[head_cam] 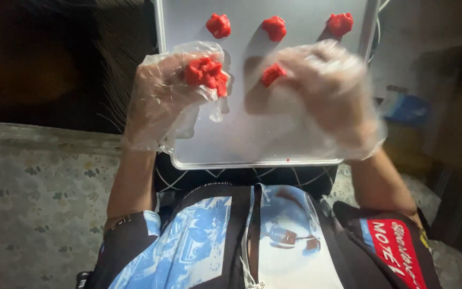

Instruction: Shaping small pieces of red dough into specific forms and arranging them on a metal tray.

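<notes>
Closest to the camera is the person's printed shirt (252, 241), blue, black and white with a red patch on the right sleeve. Beyond it a silver baking tray (252, 144) sits across the lap, over a dark patterned cloth (215, 176).

Both hands wear loose clear plastic gloves. Held above the tray's left side, the left hand (161, 101) has its fingers curled together around a red lump of dough (207, 72), which sits at the fingertips, partly wrapped in glove film. Over the tray's right half, the right hand (327, 91) pinches a smaller red piece (272, 75) between thumb and fingertips at its left end; the hand is blurred, so the exact finger positions are hard to make out. The two red pieces are near each other but apart.

Three more red pieces lie in a row along the far end of the tray: left (218, 25), middle (274, 28), right (340, 24). A floral-patterned surface (33, 198) spreads out to the left.
</notes>
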